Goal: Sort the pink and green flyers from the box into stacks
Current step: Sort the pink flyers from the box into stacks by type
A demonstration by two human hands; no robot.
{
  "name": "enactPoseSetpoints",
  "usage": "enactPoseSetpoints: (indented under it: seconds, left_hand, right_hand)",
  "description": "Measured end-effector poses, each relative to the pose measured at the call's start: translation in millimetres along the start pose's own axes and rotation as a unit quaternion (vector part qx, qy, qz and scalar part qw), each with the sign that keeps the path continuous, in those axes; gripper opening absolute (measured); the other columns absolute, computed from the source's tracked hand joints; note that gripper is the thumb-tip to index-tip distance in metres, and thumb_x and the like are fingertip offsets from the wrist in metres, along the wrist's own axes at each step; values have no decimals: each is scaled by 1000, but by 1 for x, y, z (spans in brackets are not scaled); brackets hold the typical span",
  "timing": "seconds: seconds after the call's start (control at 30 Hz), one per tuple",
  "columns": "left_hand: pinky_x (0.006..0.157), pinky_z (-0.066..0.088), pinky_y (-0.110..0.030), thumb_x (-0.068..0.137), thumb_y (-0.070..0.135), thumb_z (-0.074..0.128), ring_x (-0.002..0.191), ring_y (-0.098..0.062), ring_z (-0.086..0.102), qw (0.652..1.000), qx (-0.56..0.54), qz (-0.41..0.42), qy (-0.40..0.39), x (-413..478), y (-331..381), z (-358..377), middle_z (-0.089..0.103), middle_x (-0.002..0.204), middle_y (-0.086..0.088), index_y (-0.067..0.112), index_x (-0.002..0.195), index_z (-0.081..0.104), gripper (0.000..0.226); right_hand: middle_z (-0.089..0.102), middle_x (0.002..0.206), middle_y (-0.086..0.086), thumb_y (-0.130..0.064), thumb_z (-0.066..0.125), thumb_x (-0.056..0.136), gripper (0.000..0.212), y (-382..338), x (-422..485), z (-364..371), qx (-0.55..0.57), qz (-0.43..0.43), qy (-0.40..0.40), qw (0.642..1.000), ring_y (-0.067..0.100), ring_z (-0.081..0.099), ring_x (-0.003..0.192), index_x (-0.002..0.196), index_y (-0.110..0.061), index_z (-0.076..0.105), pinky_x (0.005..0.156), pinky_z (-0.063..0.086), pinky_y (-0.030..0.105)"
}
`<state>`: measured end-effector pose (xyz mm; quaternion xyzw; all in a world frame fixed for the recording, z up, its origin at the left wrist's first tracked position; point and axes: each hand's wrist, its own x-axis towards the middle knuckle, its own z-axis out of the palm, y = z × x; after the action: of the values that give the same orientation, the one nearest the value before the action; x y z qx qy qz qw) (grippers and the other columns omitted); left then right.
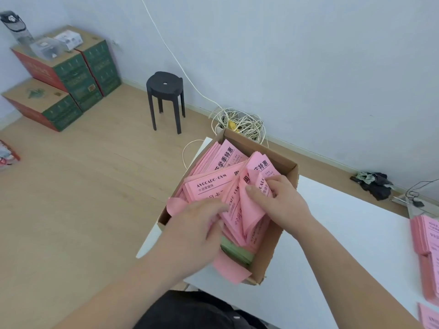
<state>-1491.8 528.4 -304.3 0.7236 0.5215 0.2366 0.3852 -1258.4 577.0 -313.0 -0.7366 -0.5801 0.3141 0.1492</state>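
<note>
An open cardboard box (288, 167) stands on the left end of a white table (344, 233). It is packed with pink flyers (209, 181) printed in black. A few green flyers (235, 251) show low at the box's near side. Both hands are inside the box. My left hand (192, 231) has its fingers curled among the pink flyers at the near left. My right hand (278, 200) pinches a bent bunch of pink flyers in the middle. Stacks of pink flyers (425, 236) lie at the table's right edge.
A black stool (166, 96) stands on the wooden floor beyond the box. Coiled white cable (240, 122) lies by the wall behind the box. Stacked green and red cartons (64, 77) fill the far left corner. Dark cloth (375, 184) lies by the wall on the right.
</note>
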Motion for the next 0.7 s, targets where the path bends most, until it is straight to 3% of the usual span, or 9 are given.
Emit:
enactPoseSetpoints:
  seconds: [0.07,0.23,0.4,0.53,0.6,0.7]
  left_hand:
    - [99,46,-20,97,10,54,115,8,55,996,-20,-71,47,6,-9,-12,62,124,25,35,125,65,39]
    - [98,50,-24,99,6,46,111,-2,64,973,-131,-190,1,22,-9,-20,66,121,13,32,125,64,41]
    - [78,46,-11,100,7,47,103,3,61,976,-104,-193,-8,29,-1,-16,67,116,17,32,124,64,39]
    - [86,51,-21,98,11,55,96,-2,64,972,-126,-198,0,34,3,-13,69,106,14,29,125,65,34]
    - [88,56,-30,97,14,58,91,-6,65,973,-134,-189,5,39,8,-11,69,99,14,33,122,68,33]
    - [87,58,-26,100,9,53,87,-4,68,969,-174,-173,-22,42,19,-7,70,99,14,40,115,69,38]
  right_hand:
    - [50,124,-24,-70,54,91,48,-1,1,-2,-4,-2,-4,1000,4,58,106,95,-25,72,95,49,39]
    - [50,123,-30,-78,50,87,57,3,4,-3,23,10,-22,999,-2,59,106,86,-28,77,93,53,38]
    - [49,123,-34,-89,48,78,59,4,1,-6,21,5,-52,998,-3,57,111,86,-40,79,97,51,36]
    - [45,134,-30,-97,48,71,71,2,-3,-9,19,7,-71,997,0,55,119,95,-38,79,104,47,38]
    - [44,138,-28,-95,52,71,66,-1,-5,-13,33,10,-84,996,4,52,126,97,-39,77,108,44,40]
    - [44,139,-26,-96,56,67,58,-5,-7,-16,48,15,-100,994,5,50,128,91,-45,70,110,43,41]
